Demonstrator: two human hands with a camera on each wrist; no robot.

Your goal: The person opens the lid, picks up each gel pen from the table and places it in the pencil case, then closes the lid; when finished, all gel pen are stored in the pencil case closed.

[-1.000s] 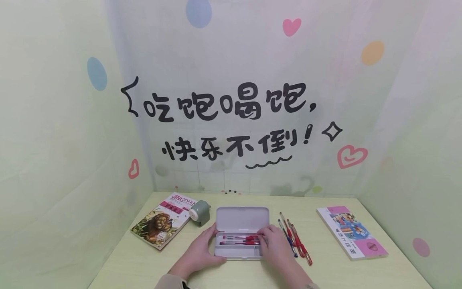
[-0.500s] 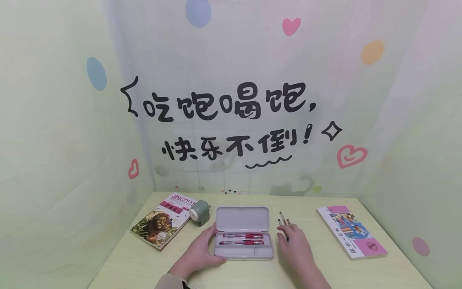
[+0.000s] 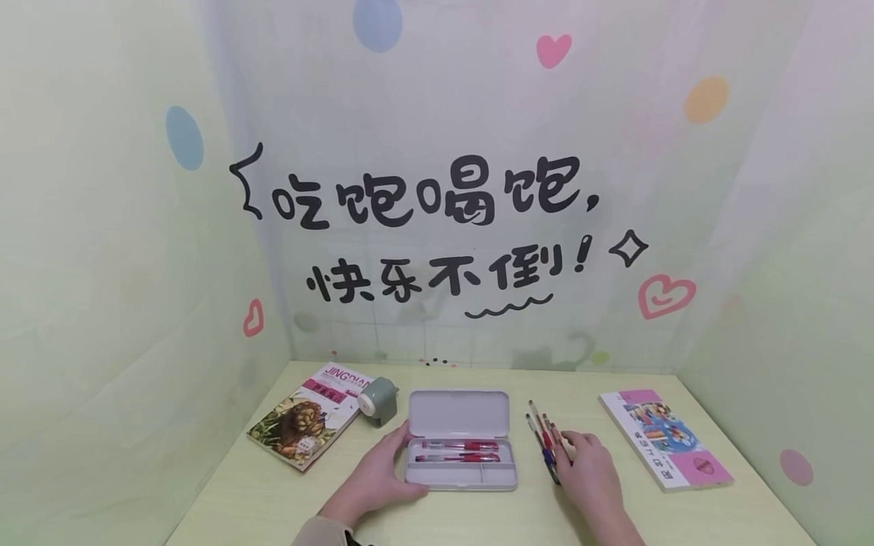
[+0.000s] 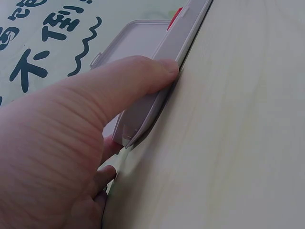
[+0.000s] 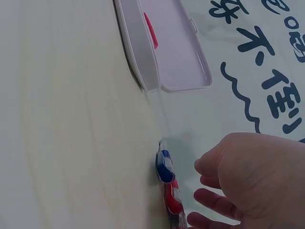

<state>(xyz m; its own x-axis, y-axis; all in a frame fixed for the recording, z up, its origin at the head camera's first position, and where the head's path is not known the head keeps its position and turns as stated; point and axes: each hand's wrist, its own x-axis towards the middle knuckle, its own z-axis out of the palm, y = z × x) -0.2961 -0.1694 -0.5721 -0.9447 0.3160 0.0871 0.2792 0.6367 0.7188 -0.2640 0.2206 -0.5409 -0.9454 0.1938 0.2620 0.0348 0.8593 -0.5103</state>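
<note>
Fingers of left hand (image 3: pixel 382 472) hold pencil case (image 3: pixel 459 414); right hand (image 3: pixel 592 470) at pens (image 3: pixel 548 441), case's 3 o'clock, can't tell if gripping one. Pens likely light, stiff, slick; pinch at mid-barrel.

Beige left sleeve (image 3: pixel 319 533), bare hands (image 3: pixel 378 476)
</note>
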